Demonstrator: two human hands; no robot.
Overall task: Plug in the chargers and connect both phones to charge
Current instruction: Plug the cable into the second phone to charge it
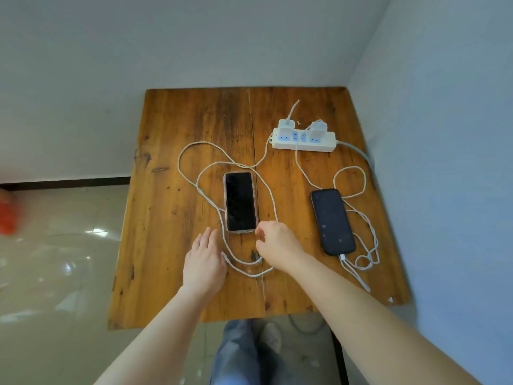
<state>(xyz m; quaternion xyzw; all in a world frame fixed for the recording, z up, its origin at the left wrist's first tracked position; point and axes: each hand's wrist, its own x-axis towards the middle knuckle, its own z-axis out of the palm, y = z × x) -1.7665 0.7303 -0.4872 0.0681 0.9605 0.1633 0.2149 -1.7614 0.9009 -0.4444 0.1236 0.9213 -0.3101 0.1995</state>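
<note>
A white power strip (304,141) lies at the back right of the wooden table (166,245), with two white chargers (286,126) (317,129) plugged into it. A silver-edged phone (240,202) lies face up in the middle, with a white cable (194,173) looped around it. The cable's free plug end (225,257) lies beside my left hand (204,262), which rests flat with fingers apart. My right hand (277,241) hovers by the phone's near right corner, fingers curled, holding nothing I can see. A black phone (331,222) on the right has its cable (361,254) plugged in.
Walls close in the table at the back and right. The power strip's own cord (358,152) runs off the right edge. A tiled floor lies to the left, with an orange object (7,215) at the far left. My legs show below the table's near edge.
</note>
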